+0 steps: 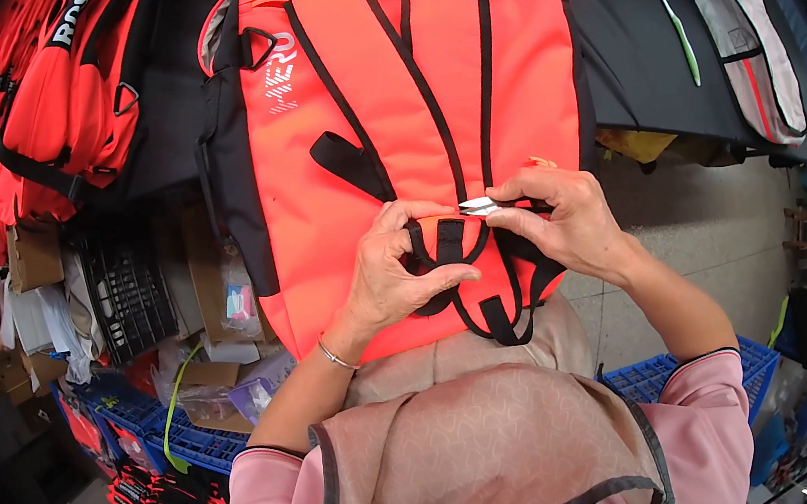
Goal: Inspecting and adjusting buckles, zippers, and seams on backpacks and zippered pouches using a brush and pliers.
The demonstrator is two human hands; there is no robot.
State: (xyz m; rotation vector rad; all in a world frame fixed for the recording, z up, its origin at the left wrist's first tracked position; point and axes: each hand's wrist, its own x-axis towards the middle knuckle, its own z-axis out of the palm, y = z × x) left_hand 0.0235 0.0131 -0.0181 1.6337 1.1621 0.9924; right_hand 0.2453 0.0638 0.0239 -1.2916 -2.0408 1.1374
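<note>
A bright orange-red backpack (313, 213) with black sides lies with its shoulder straps facing up, its lower end on my lap. My left hand (388, 272) is curled round the lower end of a shoulder strap (450, 242), where black webbing is sewn on; its thumb points right across the webbing. In my right hand (572, 216) is a small pair of thread snips (477, 207), pinched between thumb and fingers. Their silver blades point left, close to the strap's edge and the left fingertips. Black webbing loops (498, 321) hang below both hands.
The backpack rests partly on a dark-covered table (619, 34). A toothbrush (677, 32) and a grey-white strip (733, 20) lie at the right. More orange-red bags (69, 112) are piled at left. Blue crates (200, 443), cardboard and a black crate (132, 295) stand below.
</note>
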